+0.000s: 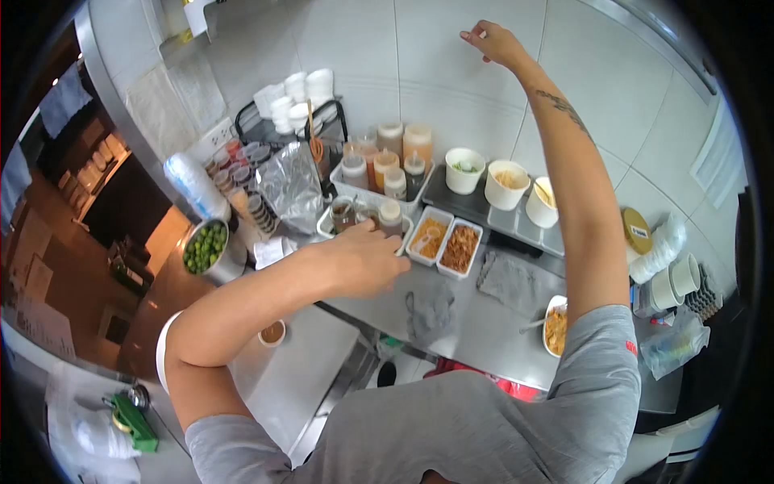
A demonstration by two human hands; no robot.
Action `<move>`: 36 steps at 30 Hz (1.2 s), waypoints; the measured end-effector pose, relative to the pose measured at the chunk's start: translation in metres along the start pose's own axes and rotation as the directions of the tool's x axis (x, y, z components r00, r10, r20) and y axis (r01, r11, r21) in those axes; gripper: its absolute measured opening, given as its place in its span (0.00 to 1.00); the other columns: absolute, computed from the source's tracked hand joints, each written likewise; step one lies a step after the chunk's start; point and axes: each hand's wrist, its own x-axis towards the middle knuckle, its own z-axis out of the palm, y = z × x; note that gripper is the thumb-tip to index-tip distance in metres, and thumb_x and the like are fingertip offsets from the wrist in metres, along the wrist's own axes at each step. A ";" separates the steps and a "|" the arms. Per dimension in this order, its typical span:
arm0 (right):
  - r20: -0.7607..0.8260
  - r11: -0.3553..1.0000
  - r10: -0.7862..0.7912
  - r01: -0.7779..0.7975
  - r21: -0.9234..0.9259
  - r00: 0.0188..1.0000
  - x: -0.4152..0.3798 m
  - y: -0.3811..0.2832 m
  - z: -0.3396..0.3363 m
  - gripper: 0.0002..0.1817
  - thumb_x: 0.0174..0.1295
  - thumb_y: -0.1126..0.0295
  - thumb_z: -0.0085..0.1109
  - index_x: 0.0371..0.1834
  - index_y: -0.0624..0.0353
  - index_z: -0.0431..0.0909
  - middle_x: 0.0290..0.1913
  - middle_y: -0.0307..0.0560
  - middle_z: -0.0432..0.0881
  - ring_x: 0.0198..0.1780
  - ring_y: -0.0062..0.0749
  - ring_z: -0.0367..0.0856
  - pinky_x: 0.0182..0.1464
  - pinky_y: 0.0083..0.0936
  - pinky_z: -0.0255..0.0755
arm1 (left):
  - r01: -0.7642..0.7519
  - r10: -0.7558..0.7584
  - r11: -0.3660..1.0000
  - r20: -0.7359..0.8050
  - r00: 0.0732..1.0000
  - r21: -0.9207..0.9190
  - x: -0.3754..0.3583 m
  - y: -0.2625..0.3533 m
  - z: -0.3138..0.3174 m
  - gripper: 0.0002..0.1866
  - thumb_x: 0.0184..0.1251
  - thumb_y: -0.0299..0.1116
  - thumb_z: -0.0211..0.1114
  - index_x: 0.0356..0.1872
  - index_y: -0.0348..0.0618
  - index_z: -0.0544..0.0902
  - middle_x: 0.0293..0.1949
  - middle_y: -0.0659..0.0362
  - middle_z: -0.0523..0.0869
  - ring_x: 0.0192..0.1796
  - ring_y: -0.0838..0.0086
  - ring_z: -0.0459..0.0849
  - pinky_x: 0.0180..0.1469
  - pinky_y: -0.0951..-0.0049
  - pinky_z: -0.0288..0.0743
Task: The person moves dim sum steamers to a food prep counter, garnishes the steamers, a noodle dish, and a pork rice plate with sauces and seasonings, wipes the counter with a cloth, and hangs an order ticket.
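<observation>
My left hand [367,260] reaches over the white tray of small jars, with its fingers curled down and mostly hidden behind the back of the hand. A dark-filled glass jar [343,214] and a white-capped shaker [390,216] stand right by its fingers. Whatever it grips, if anything, does not show. My right hand [496,44] is raised high in front of the tiled wall, its fingers bent together; anything between them is too small to make out. Just right of my left hand are a white tub of orange-yellow crumbs [429,235] with a spoon and a tub of brown shreds [460,247].
Behind stand squeeze bottles [384,168] in a bin and white tubs [465,171] on a ledge. Green limes [205,248] fill a metal pot at left. A bowl of food [556,327] sits under my right arm. Grey cloths [516,282] lie on the steel counter.
</observation>
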 end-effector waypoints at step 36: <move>0.717 0.937 -0.215 -0.068 0.343 0.663 -0.515 -0.040 0.080 0.19 0.56 0.63 0.57 0.49 0.57 0.71 0.44 0.51 0.75 0.44 0.48 0.76 0.46 0.34 0.71 | 0.836 -0.914 0.383 -0.027 0.406 -0.392 -0.060 0.009 0.228 0.38 0.50 0.52 0.65 0.64 0.57 0.63 0.61 0.49 0.65 0.64 0.55 0.61 0.61 0.48 0.54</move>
